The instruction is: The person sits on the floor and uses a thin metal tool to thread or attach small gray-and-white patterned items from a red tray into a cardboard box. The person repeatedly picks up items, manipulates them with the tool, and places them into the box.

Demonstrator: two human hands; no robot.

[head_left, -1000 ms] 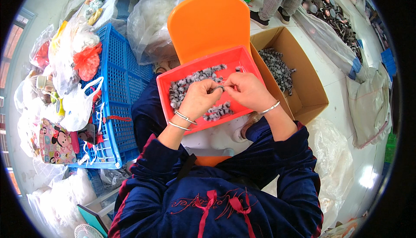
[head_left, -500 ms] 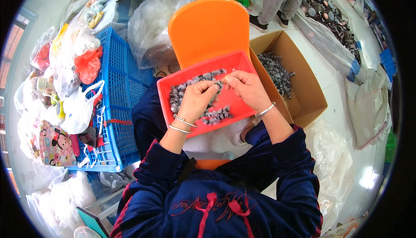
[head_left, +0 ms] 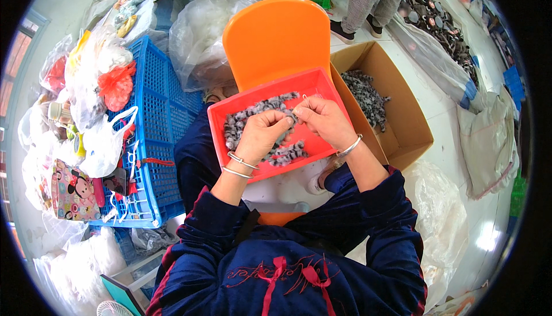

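Both hands meet over a red plastic tray (head_left: 315, 139) on an orange chair. My left hand (head_left: 259, 135) pinches a small grey-and-black plush piece (head_left: 294, 115) between thumb and fingers. Against the same piece, my right hand (head_left: 326, 121) is closed around a thin metal tool (head_left: 305, 97) whose looped end sticks out above the fingers; its tip is hidden. More fuzzy plush strips (head_left: 232, 127) lie along the tray's left and far side. A further group of strips (head_left: 287, 154) rests near its front.
An open cardboard box (head_left: 409, 106) holding similar plush pieces (head_left: 366, 94) stands right of the tray. Behind it rises the orange chair back (head_left: 276, 40). A blue crate (head_left: 172, 120) with plastic bags is at left. Another person's legs (head_left: 374, 0) are at far right.
My right hand has moved slightly left and closer to my left hand, bringing its fingers onto the plush piece. The left hand stays almost in place.
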